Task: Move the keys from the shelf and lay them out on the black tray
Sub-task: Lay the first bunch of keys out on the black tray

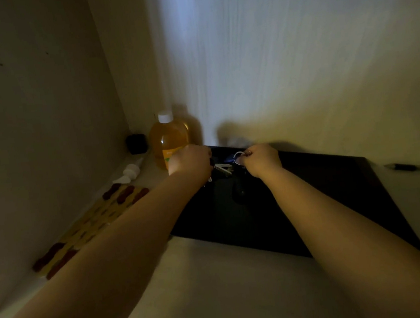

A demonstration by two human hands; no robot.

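Observation:
A bunch of silver keys (222, 168) with a blue tag and a metal ring hangs between my two hands, just above the far edge of the black tray (313, 199). My left hand (189, 161) is closed on the left end of the bunch. My right hand (262, 159) pinches the key ring at the right end. A dark fob-like shape (239, 193) lies on the tray below the keys; the dim light hides its detail.
An amber bottle (171, 138) with a white cap stands just behind my left hand. A small black box (136, 143) and a white pump head (131, 171) sit in the left corner. A yellow patterned mat (90, 224) lies left of the tray; a pen (419, 169) right.

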